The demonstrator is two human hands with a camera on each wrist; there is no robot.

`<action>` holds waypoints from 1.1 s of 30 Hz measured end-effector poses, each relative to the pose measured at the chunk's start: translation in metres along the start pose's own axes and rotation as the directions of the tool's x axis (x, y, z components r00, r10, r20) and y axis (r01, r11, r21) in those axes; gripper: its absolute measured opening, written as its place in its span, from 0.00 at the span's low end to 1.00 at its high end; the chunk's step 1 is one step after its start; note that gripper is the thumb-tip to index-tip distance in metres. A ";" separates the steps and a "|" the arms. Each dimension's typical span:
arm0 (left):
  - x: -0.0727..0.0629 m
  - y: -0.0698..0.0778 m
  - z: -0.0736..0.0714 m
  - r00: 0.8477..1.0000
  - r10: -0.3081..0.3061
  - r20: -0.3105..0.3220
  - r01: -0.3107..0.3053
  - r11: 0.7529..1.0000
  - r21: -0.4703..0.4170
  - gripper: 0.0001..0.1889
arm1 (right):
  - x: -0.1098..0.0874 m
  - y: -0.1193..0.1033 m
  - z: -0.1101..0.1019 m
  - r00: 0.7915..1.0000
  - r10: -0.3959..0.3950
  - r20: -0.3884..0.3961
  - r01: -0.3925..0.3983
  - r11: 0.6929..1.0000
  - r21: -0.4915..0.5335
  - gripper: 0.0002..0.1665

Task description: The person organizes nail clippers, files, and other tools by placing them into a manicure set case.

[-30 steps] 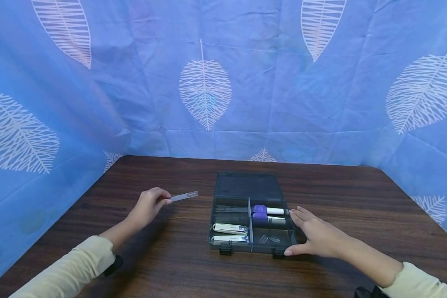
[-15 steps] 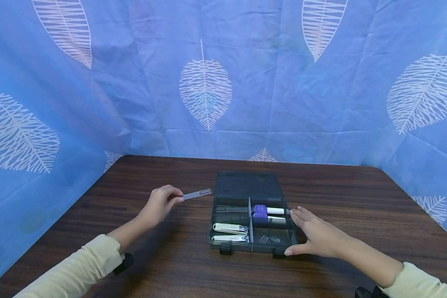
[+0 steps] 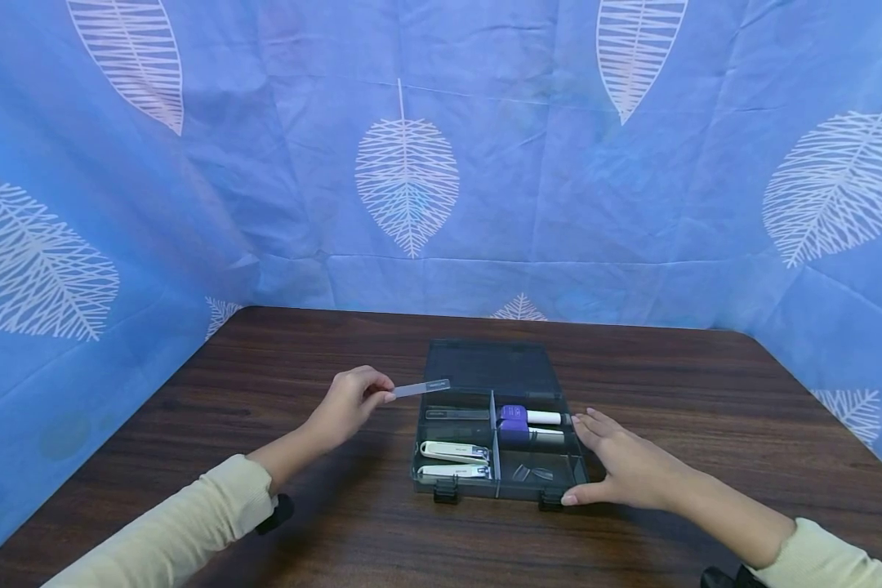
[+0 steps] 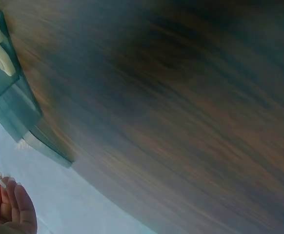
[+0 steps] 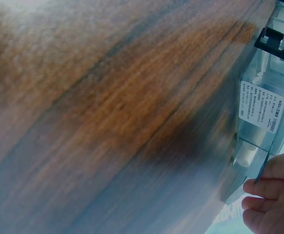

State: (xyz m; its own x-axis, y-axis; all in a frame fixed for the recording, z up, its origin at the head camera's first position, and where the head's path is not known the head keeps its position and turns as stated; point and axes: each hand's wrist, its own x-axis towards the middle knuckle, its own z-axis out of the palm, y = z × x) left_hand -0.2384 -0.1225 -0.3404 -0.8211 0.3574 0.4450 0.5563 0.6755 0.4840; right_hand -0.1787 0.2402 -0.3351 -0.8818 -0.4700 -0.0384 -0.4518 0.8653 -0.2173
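My left hand (image 3: 347, 411) pinches one end of a flat translucent nail file (image 3: 423, 388). Its free end hangs over the left part of an open dark see-through case (image 3: 494, 488). Fingers spread, my right hand (image 3: 625, 465) rests against the case's right side, its thumb by a front latch (image 3: 550, 498). Inside, a second flat strip (image 3: 456, 414) lies back left, and two nail clippers (image 3: 454, 451) lie front left. Two purple nail polish bottles (image 3: 513, 423) with white caps lie back right, and small clear pieces (image 3: 532, 473) front right. In the left wrist view only the fingers (image 4: 15, 204) show.
The case's lid (image 3: 488, 365) lies folded back behind it on the dark wooden table (image 3: 323, 335). A thin divider (image 3: 494, 441) splits the tray into left and right. Blue leaf-print cloth (image 3: 485, 180) hangs around the table. A printed label (image 5: 260, 107) is on the case's side.
My left hand has moved right with the nail file, from the table beside the case to above its left edge. The right hand and the case have stayed put.
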 end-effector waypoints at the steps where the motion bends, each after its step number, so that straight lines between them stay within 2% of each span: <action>1: 0.001 0.002 0.002 1.000 0.003 0.007 -0.003 1.000 -0.003 0.03 | 0.000 0.000 0.000 1.000 0.001 -0.001 -0.001 1.000 -0.001 0.65; 13: 0.012 0.016 0.020 0.994 0.077 0.077 -0.074 0.996 -0.044 0.04 | 0.000 -0.001 0.000 1.000 -0.001 -0.014 0.001 1.000 -0.011 0.64; 19: 0.016 0.021 0.031 0.984 0.102 0.144 -0.101 0.995 -0.015 0.05 | 0.001 -0.002 0.000 1.000 0.001 -0.013 -0.001 1.000 -0.016 0.64; 25: 0.022 0.024 0.036 0.960 0.124 0.250 -0.129 0.992 0.004 0.05 | 0.000 -0.001 0.001 1.000 0.008 -0.016 -0.008 1.000 -0.017 0.65; 30: 0.028 0.026 0.034 0.934 0.108 0.341 -0.131 0.990 0.046 0.05 | 0.000 -0.001 0.001 1.000 0.010 -0.011 -0.010 1.000 -0.013 0.65; 33: 0.032 0.029 0.033 0.919 0.074 0.388 -0.109 0.992 0.068 0.04 | 0.000 0.000 0.001 1.000 0.008 -0.010 -0.008 1.000 -0.010 0.65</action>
State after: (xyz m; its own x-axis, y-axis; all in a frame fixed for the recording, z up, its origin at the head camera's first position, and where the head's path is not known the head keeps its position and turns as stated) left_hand -0.2525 -0.0700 -0.3373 -0.7627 0.6287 0.1519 0.6323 0.6752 0.3800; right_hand -0.1787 0.2396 -0.3360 -0.8868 -0.4611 -0.0308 -0.4455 0.8708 -0.2077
